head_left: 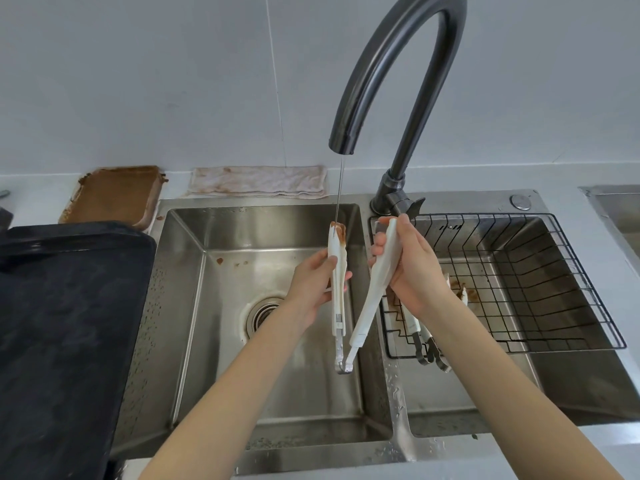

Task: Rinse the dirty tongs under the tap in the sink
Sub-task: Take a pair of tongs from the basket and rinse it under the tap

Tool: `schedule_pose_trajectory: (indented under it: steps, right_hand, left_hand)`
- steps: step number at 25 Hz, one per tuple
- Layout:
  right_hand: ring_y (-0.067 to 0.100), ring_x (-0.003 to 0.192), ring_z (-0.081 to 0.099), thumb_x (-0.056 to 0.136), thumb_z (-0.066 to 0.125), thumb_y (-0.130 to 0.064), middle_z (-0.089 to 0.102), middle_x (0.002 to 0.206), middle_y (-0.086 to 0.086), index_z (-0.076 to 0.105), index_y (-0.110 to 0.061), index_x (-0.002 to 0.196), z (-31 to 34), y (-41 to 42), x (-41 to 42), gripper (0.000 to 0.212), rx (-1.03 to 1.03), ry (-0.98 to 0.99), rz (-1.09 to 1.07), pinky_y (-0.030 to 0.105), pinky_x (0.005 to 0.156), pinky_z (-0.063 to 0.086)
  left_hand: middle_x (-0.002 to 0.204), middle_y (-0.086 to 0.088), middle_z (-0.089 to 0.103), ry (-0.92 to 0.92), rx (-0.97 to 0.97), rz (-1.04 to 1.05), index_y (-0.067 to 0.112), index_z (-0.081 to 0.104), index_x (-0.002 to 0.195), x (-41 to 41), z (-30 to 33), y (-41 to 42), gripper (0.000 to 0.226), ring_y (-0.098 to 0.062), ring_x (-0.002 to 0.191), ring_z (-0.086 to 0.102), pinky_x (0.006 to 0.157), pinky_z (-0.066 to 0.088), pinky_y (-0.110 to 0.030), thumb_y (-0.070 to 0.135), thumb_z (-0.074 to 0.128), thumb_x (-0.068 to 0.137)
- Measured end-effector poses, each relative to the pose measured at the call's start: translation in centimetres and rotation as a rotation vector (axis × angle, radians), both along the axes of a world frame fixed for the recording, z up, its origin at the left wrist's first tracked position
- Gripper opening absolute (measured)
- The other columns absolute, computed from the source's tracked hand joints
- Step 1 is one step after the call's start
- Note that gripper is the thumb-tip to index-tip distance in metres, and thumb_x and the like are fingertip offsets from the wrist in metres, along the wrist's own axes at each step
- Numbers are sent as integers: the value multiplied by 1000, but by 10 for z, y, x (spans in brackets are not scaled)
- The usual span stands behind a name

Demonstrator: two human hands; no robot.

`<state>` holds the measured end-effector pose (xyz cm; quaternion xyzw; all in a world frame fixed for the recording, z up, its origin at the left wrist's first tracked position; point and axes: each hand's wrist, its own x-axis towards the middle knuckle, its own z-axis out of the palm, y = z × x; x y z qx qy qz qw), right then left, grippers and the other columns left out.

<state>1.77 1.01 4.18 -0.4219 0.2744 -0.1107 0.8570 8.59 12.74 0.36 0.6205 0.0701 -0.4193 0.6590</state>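
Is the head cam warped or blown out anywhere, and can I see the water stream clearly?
Head view: wide-angle bends the counter edges and tap; soft even light, mild glare on the sink steel; thin stream sharp, landing on the stained tip of the tongs; both hands in focus.

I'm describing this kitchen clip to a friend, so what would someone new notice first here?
First, the white tongs spread open over the left sink basin, one arm in the left hand, the other in the right hand. A thin stream from the dark curved tap hits the brown-smeared tip. Behind, a sauce-caked tray sits on the counter.
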Motion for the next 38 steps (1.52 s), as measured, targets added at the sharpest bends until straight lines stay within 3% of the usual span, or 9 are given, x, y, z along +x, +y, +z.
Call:
schedule_pose_trajectory:
  steps: [6, 13, 17, 24, 29, 33, 38]
  right_hand:
    - [6, 50, 54, 99, 36, -30, 58, 58, -5, 55, -10, 101, -4, 0, -4, 28, 43, 51, -13, 22, 54, 48]
    - [11, 62, 56, 98, 41, -14, 57, 77, 3, 52, -12, 98, 9, 2, 0, 11, -33, 94, -40, 25, 57, 49]
    - [12, 64, 55, 96, 45, -13, 55, 78, 4, 50, -9, 106, 10, 3, -1, 13, -68, 129, 1, 25, 58, 50]
    - [11, 67, 60, 95, 48, -13, 58, 81, 1, 55, -17, 100, 14, -3, -6, 9, -110, 127, -24, 29, 65, 49]
    - [8, 65, 61, 94, 49, -13, 58, 81, 0, 55, -19, 98, 18, -7, -5, 9, -120, 110, -35, 26, 60, 49]
    - [5, 58, 62, 94, 49, -14, 58, 79, 0, 55, -17, 98, 15, -6, -6, 8, -132, 124, -30, 25, 58, 49]
    - [10, 64, 55, 94, 49, -17, 56, 77, 0, 55, -19, 93, 15, -5, -4, 6, -175, 149, -92, 25, 60, 46]
  left_hand:
    - [89, -5, 66, 116, 7, 27, 1, 57, 117, -12, -9, 13, 28, -16, 82, 67, 62, 58, -20, 16, 46, 96]
    - [90, -11, 68, 197, -37, 53, 4, 64, 91, -20, -14, 23, 19, -21, 82, 68, 76, 58, -31, 15, 49, 94]
    - [92, -13, 68, 229, -38, 50, 3, 62, 92, -22, -14, 23, 18, -20, 81, 68, 71, 59, -30, 14, 48, 95]
    - [99, -16, 65, 246, -64, 38, -4, 58, 106, -23, -6, 14, 22, -22, 82, 67, 62, 60, -29, 12, 46, 95]
    - [106, -19, 63, 221, -79, 26, -6, 57, 115, -20, 1, 7, 29, -23, 83, 67, 60, 61, -28, 11, 46, 95]
    - [102, -15, 64, 233, -97, 42, -3, 57, 113, -21, -1, 10, 26, -22, 84, 67, 61, 61, -28, 11, 47, 95]
    - [89, -7, 64, 257, -106, 90, 3, 60, 108, -14, 2, 10, 21, -17, 77, 65, 56, 59, -24, 15, 54, 92]
